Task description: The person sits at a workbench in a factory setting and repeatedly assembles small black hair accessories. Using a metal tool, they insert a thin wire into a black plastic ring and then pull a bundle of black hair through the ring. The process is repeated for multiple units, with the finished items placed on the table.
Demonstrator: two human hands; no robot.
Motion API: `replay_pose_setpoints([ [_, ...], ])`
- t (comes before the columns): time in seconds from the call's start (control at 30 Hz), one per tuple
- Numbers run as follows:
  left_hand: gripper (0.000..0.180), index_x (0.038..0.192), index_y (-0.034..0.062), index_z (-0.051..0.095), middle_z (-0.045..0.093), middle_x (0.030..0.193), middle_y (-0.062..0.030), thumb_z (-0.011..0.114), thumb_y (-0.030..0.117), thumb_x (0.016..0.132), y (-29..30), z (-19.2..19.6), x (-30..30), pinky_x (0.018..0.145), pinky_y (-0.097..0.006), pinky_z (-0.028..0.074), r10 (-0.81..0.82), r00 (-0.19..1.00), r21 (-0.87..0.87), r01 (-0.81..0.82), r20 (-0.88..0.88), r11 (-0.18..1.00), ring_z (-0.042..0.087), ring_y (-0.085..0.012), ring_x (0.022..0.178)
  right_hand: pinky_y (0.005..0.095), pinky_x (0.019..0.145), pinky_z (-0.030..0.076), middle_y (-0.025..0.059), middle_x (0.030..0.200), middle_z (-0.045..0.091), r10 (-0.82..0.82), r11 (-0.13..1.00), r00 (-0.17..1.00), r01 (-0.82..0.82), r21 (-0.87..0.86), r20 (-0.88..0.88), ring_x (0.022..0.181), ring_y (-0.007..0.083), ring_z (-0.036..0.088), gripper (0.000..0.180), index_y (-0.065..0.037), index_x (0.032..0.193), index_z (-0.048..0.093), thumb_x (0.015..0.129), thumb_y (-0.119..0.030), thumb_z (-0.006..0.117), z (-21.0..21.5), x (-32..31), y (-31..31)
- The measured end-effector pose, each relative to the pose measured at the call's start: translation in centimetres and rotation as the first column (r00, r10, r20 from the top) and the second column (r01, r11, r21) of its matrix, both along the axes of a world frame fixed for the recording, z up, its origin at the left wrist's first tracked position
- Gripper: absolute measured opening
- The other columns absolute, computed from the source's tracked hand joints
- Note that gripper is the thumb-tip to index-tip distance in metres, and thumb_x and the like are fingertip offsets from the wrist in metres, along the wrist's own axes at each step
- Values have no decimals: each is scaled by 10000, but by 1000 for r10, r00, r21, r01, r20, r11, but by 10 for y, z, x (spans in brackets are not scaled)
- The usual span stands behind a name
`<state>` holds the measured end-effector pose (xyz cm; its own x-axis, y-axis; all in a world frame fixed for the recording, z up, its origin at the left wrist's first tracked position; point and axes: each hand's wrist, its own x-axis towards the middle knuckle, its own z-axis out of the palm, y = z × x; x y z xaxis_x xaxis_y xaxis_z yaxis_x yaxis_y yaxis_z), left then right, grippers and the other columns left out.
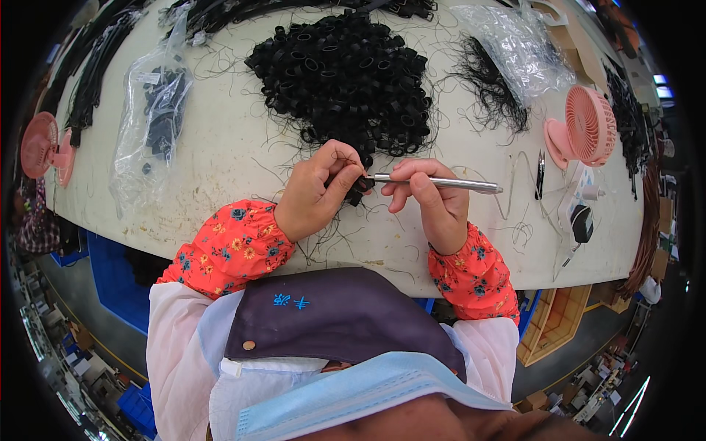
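Note:
My right hand (434, 202) is closed around a slim silver metal tool (471, 184), shaped like a pen, which lies nearly level with its tip toward the left. At that tip, my left hand (320, 187) pinches with thumb and forefinger, and a small black loop (359, 195) shows beside its fingertips, partly hidden. Dark thin threads stick out around these fingers. Just beyond both hands rises a big heap of black band loops (338, 77), with loose threads around its edges.
Clear plastic bags lie at left (151, 110) and far right (518, 51), near a bundle of black threads (493, 84). Pink fans stand at right (588, 125) and left (48, 147). A power strip (576, 195) and black tweezers (540, 175) lie at right. Black straps (88, 88) line the far-left edge.

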<state>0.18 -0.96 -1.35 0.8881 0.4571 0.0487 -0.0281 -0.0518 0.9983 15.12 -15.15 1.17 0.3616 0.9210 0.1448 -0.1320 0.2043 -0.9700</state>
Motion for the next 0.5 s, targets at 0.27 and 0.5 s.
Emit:
replay_pose_setpoints([
  [0.27,73,1040,18,464,621,907,-58,469,67,986,0,-2,0,733,-220,480,7,1000,-21,-6,22,1000,604,-85,799,270,729,495,95,853,621,-15,1000,999,15,5,34,746,126,614,243,40,1054,575,992,-178,487,0,0,1],
  [0.5,57,1018,12,488,650,907,-63,493,46,973,-4,5,1,727,-198,454,33,999,60,-35,19,998,585,-58,824,292,712,490,59,874,640,-210,977,727,170,126,654,774,178,611,327,-52,1093,583,789,-55,704,-6,-7,12],
])
